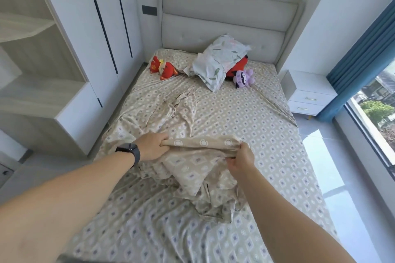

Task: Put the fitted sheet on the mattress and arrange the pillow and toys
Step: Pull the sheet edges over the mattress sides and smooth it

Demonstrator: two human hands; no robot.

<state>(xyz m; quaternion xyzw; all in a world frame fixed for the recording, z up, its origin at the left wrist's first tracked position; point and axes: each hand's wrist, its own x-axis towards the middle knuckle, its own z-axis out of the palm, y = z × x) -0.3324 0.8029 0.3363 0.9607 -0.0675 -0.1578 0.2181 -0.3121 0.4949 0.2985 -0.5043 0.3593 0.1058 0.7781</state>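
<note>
A beige fitted sheet [245, 117] with a diamond print covers the mattress, bunched and wrinkled in the middle. My left hand [152, 146], with a black watch on the wrist, grips a folded edge of the sheet. My right hand [241, 159] pinches the same edge a short way to the right, so a band of cloth stretches between them. Near the headboard a leaf-print pillow [215, 64] lies askew. Two red plush toys [163, 67] lie left of it. A purple plush [243, 78] sits to its right, with a red toy [238, 66] partly hidden under the pillow.
A grey padded headboard [226, 19] closes the far end. White wardrobes [102, 28] and open shelves line the left side, close to the bed. A white nightstand [307, 92], blue curtain [363, 45] and a floor-level window stand on the right, beyond a strip of floor.
</note>
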